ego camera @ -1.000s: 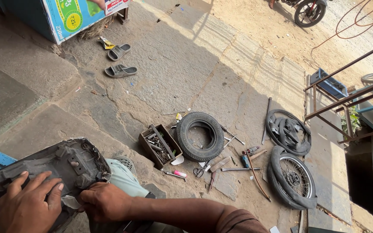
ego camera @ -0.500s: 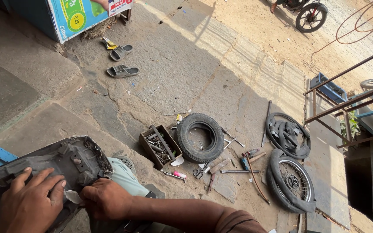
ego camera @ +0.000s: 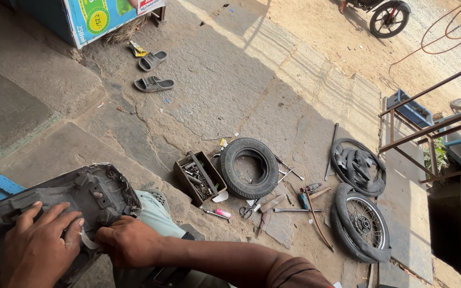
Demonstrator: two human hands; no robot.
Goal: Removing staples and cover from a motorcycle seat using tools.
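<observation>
Both hands are down on the grey seat base (ego camera: 54,202), which lies upside down across the person's lap at the lower left, its ragged edge toward the pavement. The left hand (ego camera: 36,245) lies flat on the base with fingers spread wide, pressing rather than gripping. The right hand (ego camera: 126,240) sits just beside it, fingers curled in and pinching a pale strip (ego camera: 87,240) that sticks out between the two hands — what the strip is made of, I cannot tell.

Beyond the seat base, out on the stone pavement, a black tyre (ego camera: 249,168) lies flat. Touching its left side is a small open box of bolts and tools (ego camera: 198,178). Just below the tyre lie scissors (ego camera: 247,210) and a pink-handled tool (ego camera: 217,213). Right of the tyre a spoked wheel (ego camera: 361,221) lies with its tyre half off, and above that a loose tube and tyre (ego camera: 358,168). Far up from the tyre, near a blue box (ego camera: 89,18), sits a pair of sandals (ego camera: 153,72) — one apart from the other
</observation>
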